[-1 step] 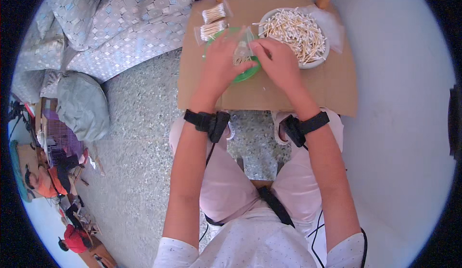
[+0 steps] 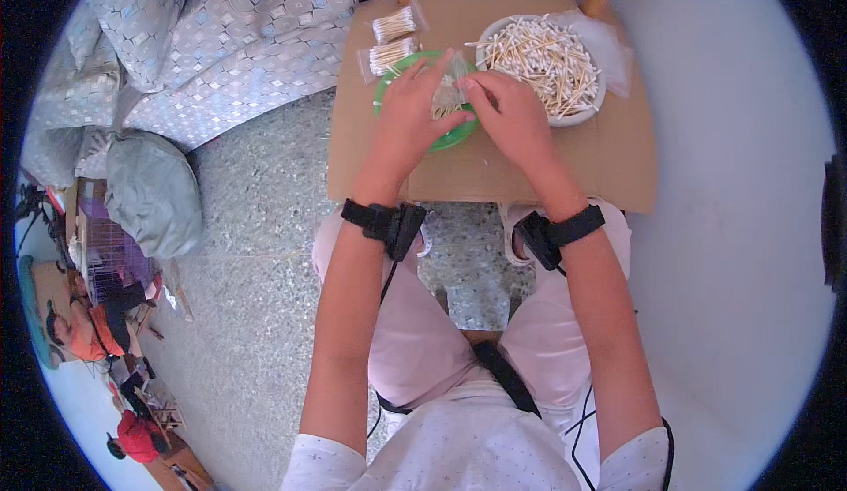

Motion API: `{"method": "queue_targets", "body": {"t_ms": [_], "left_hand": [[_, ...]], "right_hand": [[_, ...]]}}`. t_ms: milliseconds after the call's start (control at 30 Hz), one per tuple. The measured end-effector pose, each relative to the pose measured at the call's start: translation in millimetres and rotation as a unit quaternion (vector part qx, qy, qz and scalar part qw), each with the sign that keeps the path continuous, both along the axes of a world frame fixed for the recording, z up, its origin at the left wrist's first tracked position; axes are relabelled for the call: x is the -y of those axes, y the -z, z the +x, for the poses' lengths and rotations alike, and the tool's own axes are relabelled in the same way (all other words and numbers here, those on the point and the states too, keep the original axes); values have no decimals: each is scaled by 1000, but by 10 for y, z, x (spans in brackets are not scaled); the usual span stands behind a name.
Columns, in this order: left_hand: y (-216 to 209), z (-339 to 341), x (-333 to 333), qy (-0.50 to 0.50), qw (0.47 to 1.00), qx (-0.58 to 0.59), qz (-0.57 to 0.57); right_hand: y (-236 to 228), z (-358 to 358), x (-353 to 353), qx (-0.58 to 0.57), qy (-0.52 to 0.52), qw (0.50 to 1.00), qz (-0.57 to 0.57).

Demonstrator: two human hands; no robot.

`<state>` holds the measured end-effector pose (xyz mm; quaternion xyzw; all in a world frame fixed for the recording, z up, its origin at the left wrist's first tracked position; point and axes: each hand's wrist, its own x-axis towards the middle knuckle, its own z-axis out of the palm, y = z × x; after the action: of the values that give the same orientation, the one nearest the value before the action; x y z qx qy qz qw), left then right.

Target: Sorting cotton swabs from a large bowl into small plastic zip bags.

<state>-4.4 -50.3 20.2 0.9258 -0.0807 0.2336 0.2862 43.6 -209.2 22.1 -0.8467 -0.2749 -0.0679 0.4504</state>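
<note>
A small clear plastic bag (image 2: 451, 90) is between my hands, above a green bowl (image 2: 455, 140). Thin swab sticks (image 2: 448, 112) show by my left thumb; whether they lie in the bag or the bowl is unclear. Over the bowl's left side, my left hand (image 2: 410, 107) has its index finger stretched along the bag and its thumb spread away. My right hand (image 2: 512, 112) pinches the bag's right edge between thumb and index finger. A white bowl (image 2: 598, 107) heaped with loose cotton swabs (image 2: 543, 60) stands right of the green one.
Two filled swab bags (image 2: 393, 24) lie at the back left on the cardboard (image 2: 565, 169). Clear plastic packaging (image 2: 609, 45) is tucked by the white bowl. A pale wall (image 2: 732, 182) runs along the right. Two other people (image 2: 137, 438) sit far off at lower left.
My left fingers have shifted slightly, and more of the green bowl's left rim shows. My right hand keeps its pinch on the bag.
</note>
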Motion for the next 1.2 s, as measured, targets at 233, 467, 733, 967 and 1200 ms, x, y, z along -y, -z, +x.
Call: {"method": "queue_targets", "body": {"t_ms": [233, 467, 733, 967, 1200], "left_hand": [[7, 47, -31, 32, 998, -37, -34], [81, 85, -71, 61, 993, 6, -101], [38, 77, -62, 72, 975, -33, -207], [15, 44, -53, 37, 980, -81, -179], [22, 51, -64, 19, 976, -103, -190]], "right_hand": [[-30, 0, 53, 59, -31, 997, -38], [-16, 33, 76, 93, -42, 994, -39], [-44, 48, 83, 82, -42, 994, -54], [-10, 58, 87, 101, -30, 993, -46], [-15, 77, 96, 162, -28, 986, -29]]}}
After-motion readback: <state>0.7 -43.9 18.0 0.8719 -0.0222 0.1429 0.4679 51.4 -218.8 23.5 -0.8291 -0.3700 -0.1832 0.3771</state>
